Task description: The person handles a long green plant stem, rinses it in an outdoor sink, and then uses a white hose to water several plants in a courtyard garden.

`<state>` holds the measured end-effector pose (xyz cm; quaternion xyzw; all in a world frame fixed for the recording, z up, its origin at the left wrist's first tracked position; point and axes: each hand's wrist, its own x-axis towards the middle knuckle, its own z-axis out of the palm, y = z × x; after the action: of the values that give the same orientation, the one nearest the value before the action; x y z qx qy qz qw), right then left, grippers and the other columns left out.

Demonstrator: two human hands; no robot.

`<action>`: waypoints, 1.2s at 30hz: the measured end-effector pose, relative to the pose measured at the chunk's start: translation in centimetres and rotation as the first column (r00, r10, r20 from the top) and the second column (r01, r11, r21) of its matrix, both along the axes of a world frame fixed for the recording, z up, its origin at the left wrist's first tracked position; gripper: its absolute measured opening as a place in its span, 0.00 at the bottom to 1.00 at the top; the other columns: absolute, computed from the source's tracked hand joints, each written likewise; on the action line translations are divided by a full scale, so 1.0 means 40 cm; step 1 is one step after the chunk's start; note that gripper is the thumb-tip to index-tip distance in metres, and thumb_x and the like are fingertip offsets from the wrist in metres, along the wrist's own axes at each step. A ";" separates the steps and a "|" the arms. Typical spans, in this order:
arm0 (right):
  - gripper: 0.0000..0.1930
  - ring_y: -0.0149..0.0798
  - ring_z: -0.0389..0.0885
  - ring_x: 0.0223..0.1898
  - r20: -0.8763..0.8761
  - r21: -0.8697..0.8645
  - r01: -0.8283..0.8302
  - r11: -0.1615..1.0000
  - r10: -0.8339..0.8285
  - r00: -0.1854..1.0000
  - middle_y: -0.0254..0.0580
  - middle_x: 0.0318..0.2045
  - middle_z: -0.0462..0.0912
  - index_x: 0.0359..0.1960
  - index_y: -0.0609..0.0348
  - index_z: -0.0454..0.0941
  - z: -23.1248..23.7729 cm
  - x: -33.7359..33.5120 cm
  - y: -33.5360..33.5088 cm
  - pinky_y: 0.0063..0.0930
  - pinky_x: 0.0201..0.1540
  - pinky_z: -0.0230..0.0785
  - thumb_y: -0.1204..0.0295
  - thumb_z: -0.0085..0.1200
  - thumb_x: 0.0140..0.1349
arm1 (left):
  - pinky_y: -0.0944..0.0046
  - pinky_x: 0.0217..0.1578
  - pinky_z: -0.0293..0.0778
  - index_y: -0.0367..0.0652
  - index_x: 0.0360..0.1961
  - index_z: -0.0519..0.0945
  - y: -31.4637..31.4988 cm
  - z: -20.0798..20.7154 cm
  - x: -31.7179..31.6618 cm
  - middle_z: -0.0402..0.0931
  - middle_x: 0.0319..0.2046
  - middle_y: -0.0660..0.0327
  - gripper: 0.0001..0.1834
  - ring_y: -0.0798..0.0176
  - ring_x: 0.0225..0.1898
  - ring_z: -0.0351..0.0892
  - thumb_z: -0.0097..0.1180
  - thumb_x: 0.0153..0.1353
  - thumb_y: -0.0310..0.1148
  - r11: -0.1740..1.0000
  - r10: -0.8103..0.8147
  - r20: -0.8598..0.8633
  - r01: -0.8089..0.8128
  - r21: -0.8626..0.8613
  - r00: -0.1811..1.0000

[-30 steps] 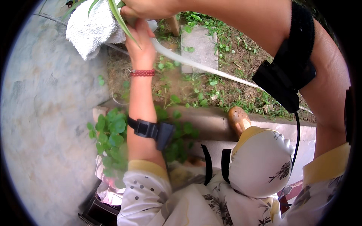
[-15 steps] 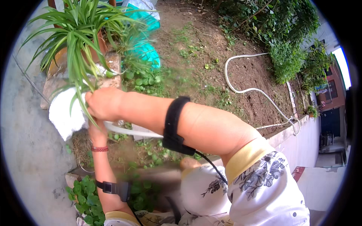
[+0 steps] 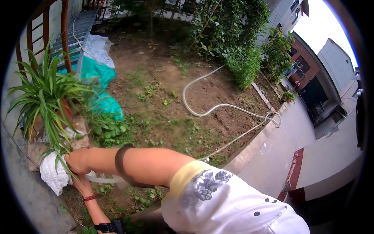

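A white towel (image 3: 54, 173) is bunched at the lower left, beside the plant. My right hand (image 3: 78, 160) is closed at the towel's edge, its fingers mostly turned out of sight. Just below it, my left hand (image 3: 82, 185), with a red beaded bracelet at the wrist, grips the same edge; its fingertips are hidden. Long green leaves of a potted spider plant (image 3: 43, 93) hang down over the towel and against my right hand. The plant's brown pot (image 3: 65, 109) rests on a stone block (image 3: 80, 124). Behind my hands passes a pale hose (image 3: 103, 179).
Turquoise sheeting (image 3: 105, 107) and a grey-white sack (image 3: 99, 48) lie behind the plant, near a metal rack (image 3: 64, 35). A white hose (image 3: 191, 107) curves over the soil bed. Leafy bushes (image 3: 245, 66) grow at the back. A low concrete kerb (image 3: 249, 146) borders the bed.
The view has swung up and to the right, so hands, towel and plant sit lower and further left. Both hands remain together at the towel.
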<state>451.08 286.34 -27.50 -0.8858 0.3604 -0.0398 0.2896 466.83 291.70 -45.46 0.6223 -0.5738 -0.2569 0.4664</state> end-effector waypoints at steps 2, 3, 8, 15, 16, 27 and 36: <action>0.18 0.58 0.80 0.38 0.028 -0.015 0.023 1.000 -0.023 0.999 0.59 0.33 0.80 0.42 0.70 0.66 0.009 0.001 0.009 0.45 0.41 0.71 0.65 0.48 0.58 | 0.58 0.47 0.66 0.31 0.51 0.68 -0.004 0.015 -0.026 0.73 0.46 0.45 0.22 0.53 0.45 0.72 0.44 0.67 0.41 0.993 0.021 -0.098 -0.032 -0.113 0.995; 0.18 0.58 0.80 0.37 0.061 -0.035 0.045 0.998 -0.043 0.997 0.59 0.32 0.81 0.41 0.70 0.66 0.012 0.001 0.013 0.45 0.41 0.71 0.65 0.49 0.58 | 0.58 0.44 0.67 0.31 0.48 0.69 -0.002 0.020 -0.035 0.74 0.42 0.47 0.22 0.55 0.41 0.72 0.44 0.67 0.43 0.971 0.032 -0.193 -0.076 -0.225 0.981; 0.16 0.58 0.80 0.34 0.047 -0.115 -0.009 0.993 0.014 0.999 0.58 0.29 0.80 0.39 0.70 0.66 0.010 0.012 0.003 0.44 0.37 0.71 0.67 0.51 0.57 | 0.59 0.49 0.65 0.32 0.53 0.68 -0.020 -0.004 -0.002 0.73 0.48 0.47 0.25 0.53 0.48 0.72 0.44 0.67 0.44 0.999 0.046 0.051 -0.046 -0.011 0.998; 0.17 0.49 0.80 0.29 -0.016 -0.474 -0.049 0.879 0.047 0.999 0.53 0.27 0.78 0.38 0.71 0.66 0.003 0.036 0.023 0.37 0.29 0.73 0.71 0.54 0.51 | 0.59 0.51 0.65 0.36 0.56 0.68 -0.019 0.100 -0.048 0.73 0.49 0.49 0.22 0.52 0.51 0.72 0.44 0.66 0.39 0.974 0.112 0.099 -0.089 -0.210 0.989; 0.20 0.47 0.79 0.33 -0.120 -0.486 -0.083 0.870 0.028 0.992 0.52 0.31 0.77 0.41 0.72 0.66 0.016 0.043 0.028 0.35 0.33 0.73 0.70 0.56 0.50 | 0.59 0.51 0.65 0.36 0.56 0.68 -0.022 0.130 -0.060 0.73 0.49 0.49 0.22 0.52 0.50 0.72 0.45 0.66 0.39 0.969 0.105 0.114 -0.075 -0.237 0.988; 0.23 0.34 0.71 0.28 -0.069 -0.864 0.019 0.503 -0.156 0.985 0.41 0.28 0.70 0.41 0.70 0.71 -0.032 0.049 0.054 0.20 0.23 0.65 0.65 0.55 0.46 | 0.58 0.47 0.68 0.38 0.53 0.70 -0.016 0.206 -0.068 0.75 0.46 0.49 0.20 0.52 0.49 0.74 0.49 0.63 0.37 0.969 0.051 0.146 -0.013 -0.248 0.988; 0.14 0.63 0.76 0.41 0.311 0.082 0.187 0.979 -0.203 0.928 0.69 0.38 0.72 0.38 0.74 0.65 0.057 0.028 0.019 0.45 0.44 0.71 0.77 0.52 0.53 | 0.54 0.37 0.72 0.39 0.49 0.73 0.053 0.300 -0.023 0.79 0.31 0.48 0.16 0.46 0.36 0.80 0.49 0.64 0.36 0.954 0.032 0.090 -0.057 0.294 0.995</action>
<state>452.20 287.12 -25.22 -0.8199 0.3961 -0.2012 0.3611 465.89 293.84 -33.47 0.7082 -0.5336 -0.3030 0.3492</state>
